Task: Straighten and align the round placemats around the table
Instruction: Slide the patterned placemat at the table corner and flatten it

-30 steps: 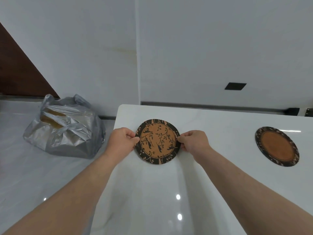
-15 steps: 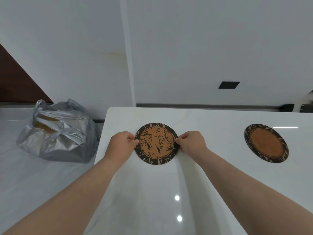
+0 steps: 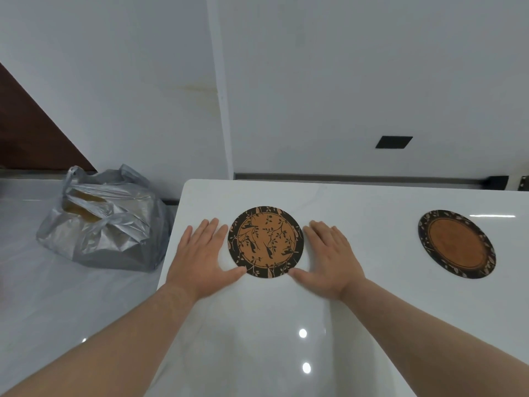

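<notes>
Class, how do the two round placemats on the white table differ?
The bird-patterned round placemat has branches across its brown centre; the plain-centred round placemat does not. The bird-patterned one lies between left hand and right hand; the plain-centred one lies alone. Both have dark rims.

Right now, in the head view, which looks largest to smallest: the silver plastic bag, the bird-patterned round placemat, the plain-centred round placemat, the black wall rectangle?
1. silver plastic bag
2. bird-patterned round placemat and plain-centred round placemat: they look about alike, so unranked
3. black wall rectangle
</notes>
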`<action>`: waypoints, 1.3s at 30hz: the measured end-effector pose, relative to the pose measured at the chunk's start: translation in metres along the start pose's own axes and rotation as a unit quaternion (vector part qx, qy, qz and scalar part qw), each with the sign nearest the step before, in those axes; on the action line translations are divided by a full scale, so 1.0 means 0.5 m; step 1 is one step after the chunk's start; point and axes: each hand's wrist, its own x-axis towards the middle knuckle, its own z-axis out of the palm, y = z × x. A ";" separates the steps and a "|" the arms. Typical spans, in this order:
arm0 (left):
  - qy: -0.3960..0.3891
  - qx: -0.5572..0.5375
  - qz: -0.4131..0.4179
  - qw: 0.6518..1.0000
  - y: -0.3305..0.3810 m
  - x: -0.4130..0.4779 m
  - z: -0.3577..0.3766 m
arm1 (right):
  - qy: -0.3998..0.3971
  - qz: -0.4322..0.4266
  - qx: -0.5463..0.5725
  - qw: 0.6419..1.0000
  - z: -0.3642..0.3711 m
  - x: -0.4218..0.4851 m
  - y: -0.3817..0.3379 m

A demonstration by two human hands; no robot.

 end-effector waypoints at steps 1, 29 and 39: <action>0.004 -0.004 0.000 1.000 0.000 0.001 0.000 | 0.004 0.001 0.004 1.000 0.000 0.001 0.000; 0.013 0.004 0.004 1.000 0.000 -0.001 0.002 | -0.003 0.002 -0.001 1.000 0.008 0.006 0.008; 0.008 -0.002 0.000 1.000 -0.004 0.000 0.004 | -0.010 -0.001 0.001 1.000 0.008 0.006 0.008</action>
